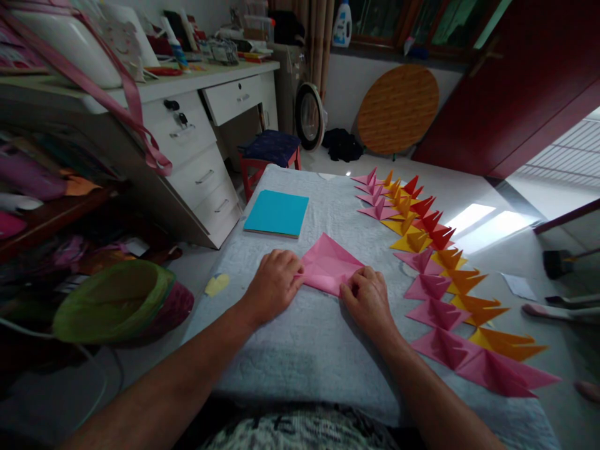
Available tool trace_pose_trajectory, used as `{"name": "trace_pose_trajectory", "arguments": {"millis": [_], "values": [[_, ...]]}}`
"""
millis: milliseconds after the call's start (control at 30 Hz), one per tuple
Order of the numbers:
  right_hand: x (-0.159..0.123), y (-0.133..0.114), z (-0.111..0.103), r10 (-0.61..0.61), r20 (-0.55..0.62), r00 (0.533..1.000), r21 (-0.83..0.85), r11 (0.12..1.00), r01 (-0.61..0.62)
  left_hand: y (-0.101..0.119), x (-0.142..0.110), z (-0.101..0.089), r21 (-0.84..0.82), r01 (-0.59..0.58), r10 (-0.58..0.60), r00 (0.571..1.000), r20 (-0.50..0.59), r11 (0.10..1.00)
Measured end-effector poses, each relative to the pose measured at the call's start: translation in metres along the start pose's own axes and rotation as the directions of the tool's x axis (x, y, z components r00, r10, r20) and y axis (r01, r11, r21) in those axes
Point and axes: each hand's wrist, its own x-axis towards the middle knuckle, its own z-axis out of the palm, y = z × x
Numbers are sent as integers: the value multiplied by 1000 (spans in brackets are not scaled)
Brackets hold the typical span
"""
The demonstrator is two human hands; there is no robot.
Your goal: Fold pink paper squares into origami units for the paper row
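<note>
A sheet of pink origami paper (328,262) with crease lines lies on the cloth-covered table in front of me, one corner pointing away. My left hand (276,281) is closed at its left corner, fingertips pinching the edge. At the lower right edge, my right hand (368,294) is closed too, thumb and fingers gripping the paper. Beyond my left hand rests a stack of blue square paper (276,214). Rows of folded paper cranes in pink (438,314), yellow (412,239) and red (429,215) line the table's right side.
The table (300,362) has a pale quilted cover with a yellow patch (217,285) on the left. A green-rimmed bin (112,300) stands on the floor at left. Behind are a white desk (187,137), a stool (269,147) and a washing machine with its door (310,117) open.
</note>
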Motion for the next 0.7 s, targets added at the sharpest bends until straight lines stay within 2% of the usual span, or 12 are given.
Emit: {"name": "trace_pose_trajectory", "arguments": {"millis": [100, 167, 267, 400, 700], "values": [[1, 0, 0, -4, 4, 1000, -22, 1000, 4, 23, -6, 7, -26, -259, 260, 966, 10, 965], [2, -1, -1, -2, 19, 1000, -35, 999, 3, 35, -10, 16, -23, -353, 353, 935, 42, 935], [3, -1, -2, 12, 43, 999, -49, 999, -10, 44, -16, 26, 15, -343, 337, 930, 144, 939], [5, -1, -2, 38, 56, 998, -46, 998, -36, 42, -21, 29, 45, -301, 279, 922, 268, 953], [5, 0, -1, 72, 50, 996, -62, 996, -68, 41, -22, 29, 42, -253, 222, 907, 357, 966]]}}
